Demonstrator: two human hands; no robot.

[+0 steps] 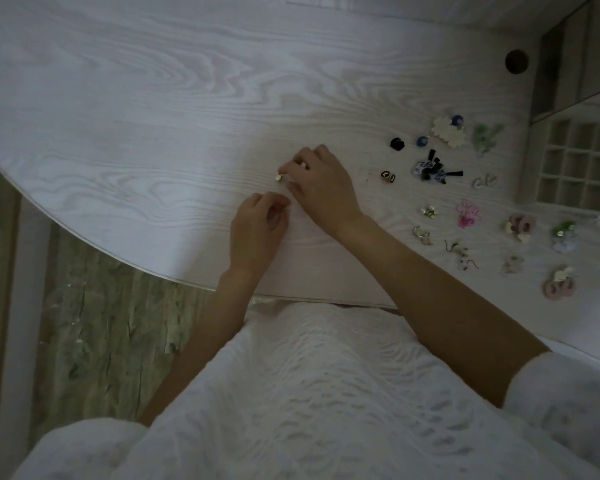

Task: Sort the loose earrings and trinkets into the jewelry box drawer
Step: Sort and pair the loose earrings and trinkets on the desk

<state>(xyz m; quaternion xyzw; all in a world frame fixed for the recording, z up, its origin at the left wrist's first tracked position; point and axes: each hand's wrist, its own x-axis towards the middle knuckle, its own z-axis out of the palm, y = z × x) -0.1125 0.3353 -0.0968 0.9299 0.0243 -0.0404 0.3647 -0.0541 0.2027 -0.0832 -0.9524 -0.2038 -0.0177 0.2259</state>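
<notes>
Earring (278, 177) pinched in my right hand (321, 188); left hand (257, 228) curled, holding nothing I can see. Next: carry it over to the drawer (575, 161), drop in an empty slot.

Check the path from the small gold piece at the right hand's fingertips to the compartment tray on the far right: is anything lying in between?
Yes. The gold piece, pinched by the right hand, is separated from the compartment tray by loose earrings on the table, including the black-and-blue cluster. Lifting it over them would clear the way.
</notes>
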